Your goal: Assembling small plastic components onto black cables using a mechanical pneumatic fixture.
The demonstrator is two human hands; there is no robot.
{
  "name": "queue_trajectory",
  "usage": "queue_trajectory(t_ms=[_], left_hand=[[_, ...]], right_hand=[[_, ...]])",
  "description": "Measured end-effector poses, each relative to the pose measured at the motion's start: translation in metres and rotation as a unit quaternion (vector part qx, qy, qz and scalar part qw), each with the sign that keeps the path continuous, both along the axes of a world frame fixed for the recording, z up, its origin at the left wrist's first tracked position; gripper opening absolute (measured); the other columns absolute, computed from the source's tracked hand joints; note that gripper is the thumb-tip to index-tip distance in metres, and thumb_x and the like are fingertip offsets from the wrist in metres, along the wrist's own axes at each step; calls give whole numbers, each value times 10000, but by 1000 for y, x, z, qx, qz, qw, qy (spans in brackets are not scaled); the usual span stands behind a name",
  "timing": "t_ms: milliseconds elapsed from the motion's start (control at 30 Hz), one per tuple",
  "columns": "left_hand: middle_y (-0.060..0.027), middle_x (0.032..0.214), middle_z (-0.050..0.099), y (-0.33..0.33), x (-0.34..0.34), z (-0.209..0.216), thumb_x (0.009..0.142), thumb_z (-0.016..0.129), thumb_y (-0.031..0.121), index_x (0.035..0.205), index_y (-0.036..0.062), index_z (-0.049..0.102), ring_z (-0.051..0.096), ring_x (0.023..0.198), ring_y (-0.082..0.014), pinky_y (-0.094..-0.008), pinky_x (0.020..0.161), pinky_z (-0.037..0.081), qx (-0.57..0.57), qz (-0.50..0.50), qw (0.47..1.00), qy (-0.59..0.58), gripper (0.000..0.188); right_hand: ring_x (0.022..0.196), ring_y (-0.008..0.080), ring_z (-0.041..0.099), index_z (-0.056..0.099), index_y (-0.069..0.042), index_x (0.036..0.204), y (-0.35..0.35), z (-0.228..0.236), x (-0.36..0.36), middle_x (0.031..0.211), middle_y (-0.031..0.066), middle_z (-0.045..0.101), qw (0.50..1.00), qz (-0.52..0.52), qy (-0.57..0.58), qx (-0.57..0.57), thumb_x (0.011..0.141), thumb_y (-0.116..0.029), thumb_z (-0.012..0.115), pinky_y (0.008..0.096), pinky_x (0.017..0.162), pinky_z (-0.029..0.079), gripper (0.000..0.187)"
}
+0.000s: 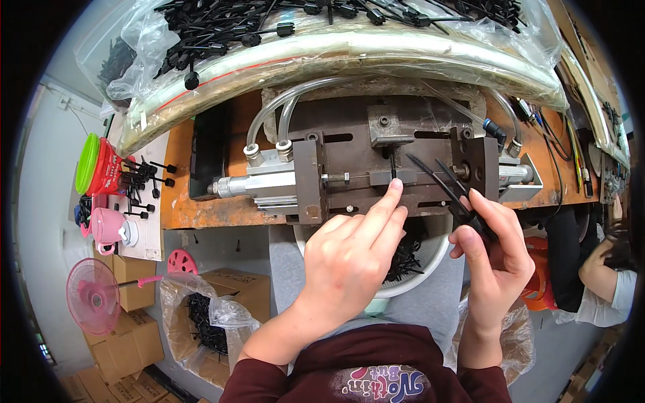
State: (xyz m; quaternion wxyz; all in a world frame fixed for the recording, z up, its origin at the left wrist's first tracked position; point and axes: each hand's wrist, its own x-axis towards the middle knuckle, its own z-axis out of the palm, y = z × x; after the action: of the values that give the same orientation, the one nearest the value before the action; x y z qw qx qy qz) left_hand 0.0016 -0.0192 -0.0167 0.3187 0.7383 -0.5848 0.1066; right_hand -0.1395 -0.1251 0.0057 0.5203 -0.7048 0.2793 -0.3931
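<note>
My left hand reaches to the middle of a dark metal clamping fixture. Its index finger is stretched out, with the tip on a thin black rod that stands in the small centre block. The thumb is hidden; the hand seems to grip nothing. Beside the fixture's right end, my right hand is closed on a few black plastic rods, whose thin ends point up and left over the plate. Silvery air cylinders, a left one and a right one, flank the fixture.
A heap of black rods with thick heads lies on plastic film behind the fixture. On my lap sits a white basket holding more. Clear hoses arch over the fixture. At left are a pink fan and cartons; another person's arm shows at right.
</note>
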Motion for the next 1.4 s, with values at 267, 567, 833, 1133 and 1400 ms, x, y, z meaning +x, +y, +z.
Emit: queue_trajectory(t_ms=[267,567,833,1133,1400], left_hand=[[-124,917,713,0,-15,10,653,851,64,1042,-3,699,693,781,-223,-291,672,557,-153,-64,960,227,423],[-159,1073,682,15,-7,9,690,801,0,994,-20,704,683,815,-228,-306,674,567,-76,-53,986,141,319],[-176,1196,646,3,-6,-7,725,759,43,971,-24,683,680,861,-261,-343,748,561,-29,-32,999,33,266],[-137,1180,672,1,0,4,758,755,95,958,7,690,691,770,-205,-283,660,541,33,-18,999,17,228],[-134,1087,697,5,-3,9,700,827,127,1001,15,698,684,731,-186,-276,626,547,-28,-41,992,117,346]], right_hand=[[962,286,685,670,52,1125,17,-15,6,1070,200,683,974,34,50,-217,741,144,674,340,829,551,395],[680,117,650,655,46,1142,7,-18,-4,1044,159,655,996,-23,36,-76,861,129,593,222,571,521,299],[612,74,590,549,49,1140,10,-14,-10,1027,168,671,997,-7,-39,60,891,68,618,174,503,439,259],[632,119,631,591,64,1091,7,-14,-16,1078,215,663,999,-18,-8,-47,864,104,610,205,533,503,232],[885,291,709,637,57,1112,12,-22,-14,1025,216,698,967,-35,81,-238,761,117,726,326,717,592,367]])
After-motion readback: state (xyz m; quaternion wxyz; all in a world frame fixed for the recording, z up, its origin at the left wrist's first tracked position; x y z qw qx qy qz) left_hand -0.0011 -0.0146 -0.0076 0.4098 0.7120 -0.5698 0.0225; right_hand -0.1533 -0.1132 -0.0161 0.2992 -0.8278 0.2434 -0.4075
